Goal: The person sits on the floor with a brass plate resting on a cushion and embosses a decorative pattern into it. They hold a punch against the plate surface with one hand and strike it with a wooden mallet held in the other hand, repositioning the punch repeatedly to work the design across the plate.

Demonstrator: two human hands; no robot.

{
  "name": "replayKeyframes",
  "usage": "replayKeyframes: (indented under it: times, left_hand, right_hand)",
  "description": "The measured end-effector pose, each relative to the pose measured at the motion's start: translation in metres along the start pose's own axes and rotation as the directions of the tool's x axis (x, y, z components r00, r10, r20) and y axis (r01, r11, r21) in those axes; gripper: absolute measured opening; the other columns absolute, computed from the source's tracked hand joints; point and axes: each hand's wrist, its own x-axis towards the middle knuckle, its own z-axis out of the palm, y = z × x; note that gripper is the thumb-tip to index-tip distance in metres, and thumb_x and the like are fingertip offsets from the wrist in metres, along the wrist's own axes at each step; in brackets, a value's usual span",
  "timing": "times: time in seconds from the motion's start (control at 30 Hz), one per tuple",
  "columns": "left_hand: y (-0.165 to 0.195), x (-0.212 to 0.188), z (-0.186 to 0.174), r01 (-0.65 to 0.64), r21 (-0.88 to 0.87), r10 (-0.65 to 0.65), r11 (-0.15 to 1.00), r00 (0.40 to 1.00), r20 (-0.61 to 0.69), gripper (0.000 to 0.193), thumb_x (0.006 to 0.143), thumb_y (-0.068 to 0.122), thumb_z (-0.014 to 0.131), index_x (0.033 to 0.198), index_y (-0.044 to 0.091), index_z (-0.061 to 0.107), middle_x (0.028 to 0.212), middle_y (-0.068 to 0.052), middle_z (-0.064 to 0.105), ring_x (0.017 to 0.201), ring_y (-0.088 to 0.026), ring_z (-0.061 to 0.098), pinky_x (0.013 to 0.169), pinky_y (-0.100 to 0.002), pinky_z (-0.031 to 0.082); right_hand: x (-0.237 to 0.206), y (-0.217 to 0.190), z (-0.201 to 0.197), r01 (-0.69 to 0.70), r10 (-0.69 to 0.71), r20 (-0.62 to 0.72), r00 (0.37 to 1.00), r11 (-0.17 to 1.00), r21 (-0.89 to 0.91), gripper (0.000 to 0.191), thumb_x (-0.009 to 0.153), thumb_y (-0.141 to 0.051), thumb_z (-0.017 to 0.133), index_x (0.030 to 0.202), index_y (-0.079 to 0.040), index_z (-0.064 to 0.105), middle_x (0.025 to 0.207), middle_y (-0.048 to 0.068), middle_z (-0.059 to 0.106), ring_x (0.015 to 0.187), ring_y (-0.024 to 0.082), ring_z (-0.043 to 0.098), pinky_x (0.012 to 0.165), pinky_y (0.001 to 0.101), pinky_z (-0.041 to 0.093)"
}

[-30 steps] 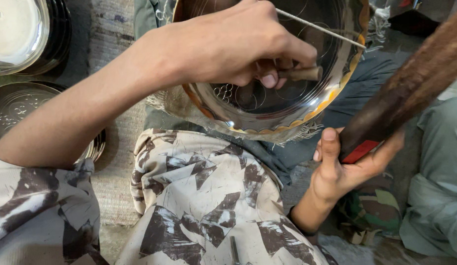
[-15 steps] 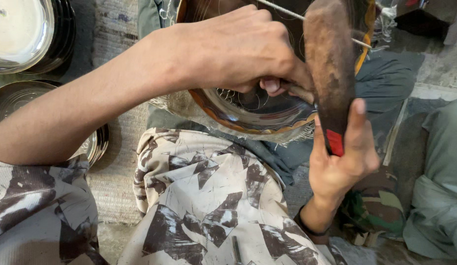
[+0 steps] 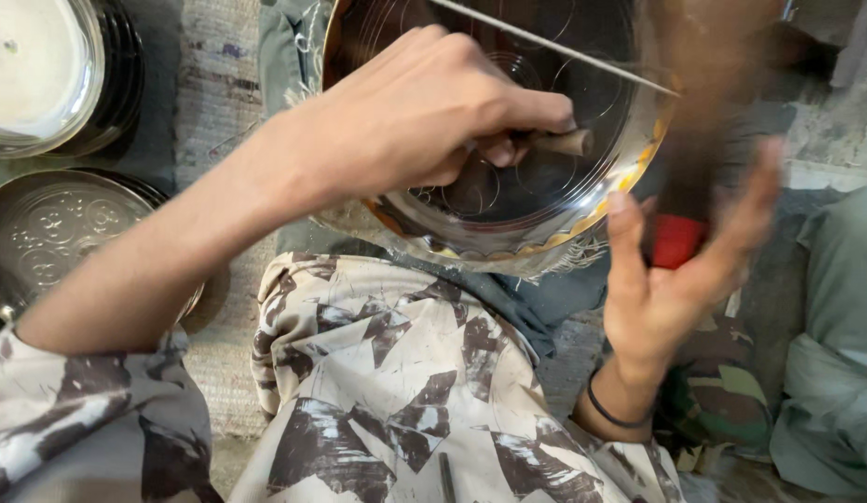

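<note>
Clamped in the grip of the left hand [image 3: 424, 121] is a short wooden-handled punch [image 3: 562, 142], its fingers curled tight about the tool so that only the pale butt end shows past the knuckles. That hand rests over the middle of a round metal plate [image 3: 582, 200], a shiny dish with a brassy scalloped rim and faint circles engraved on its dark face, which sits tilted on the person's lap just above the patterned knee [image 3: 387, 373]. Right of the plate, the right hand [image 3: 666, 289] is blurred with motion; its fingers are spread loosely about the red-banded end of a dark wooden mallet [image 3: 680, 237], thumb up beside the plate's rim, and whether that grip is fully closed cannot be told from the blur. A black band circles the right wrist. A thin metal rod [image 3: 554, 48] crosses the top of the plate slantwise. Well to the left of the plate, on the woven mat [image 3: 219, 84], stand two stacks of other plates: an embossed one [image 3: 61, 224] lower down and a pale, plain one [image 3: 33, 65] above it. Grey-green cloth [image 3: 825, 373] lies to the right of the plate.
</note>
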Motion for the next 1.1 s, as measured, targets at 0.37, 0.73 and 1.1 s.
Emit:
replayKeyframes:
  times: [0.37,0.73,1.1]
  left_hand:
    - [0.024,-0.022,0.013,0.269,-0.080,-0.281,0.960,0.920,-0.272,0.036,0.087,-0.010,0.073,0.117,0.004,0.060,0.099,-0.012,0.073,0.092,-0.033,0.073,0.076,-0.041,0.056]
    - [0.046,-0.031,0.040,0.494,-0.240,-0.545,0.836,0.688,-0.480,0.048,0.090,-0.017,0.066,0.130,0.008,0.059,0.104,-0.007,0.077,0.095,-0.017,0.081,0.075,-0.030,0.060]
    - [0.047,-0.034,0.046,0.516,-0.202,-0.537,0.832,0.660,-0.526,0.040,0.090,-0.015,0.068,0.123,0.005,0.059,0.101,-0.011,0.077,0.094,-0.021,0.079,0.076,-0.029,0.061]
  right_hand:
    - [0.089,-0.019,-0.032,0.384,-0.339,0.269,0.902,0.913,-0.140,0.072,0.103,-0.010,0.084,0.163,-0.017,0.044,0.106,0.012,0.067,0.083,0.024,0.068,0.080,0.0359,0.055]
    - [0.129,-0.045,-0.034,0.439,-0.432,0.284,0.856,0.898,0.044,0.051,0.100,0.000,0.073,0.148,-0.006,0.054,0.123,0.014,0.065,0.088,0.028,0.063,0.076,0.0334,0.047]
    - [0.153,-0.059,-0.034,0.660,-0.560,0.429,0.709,0.741,-0.123,0.056,0.090,-0.008,0.082,0.142,-0.003,0.064,0.099,0.014,0.066,0.072,0.027,0.058,0.067,0.0373,0.047]
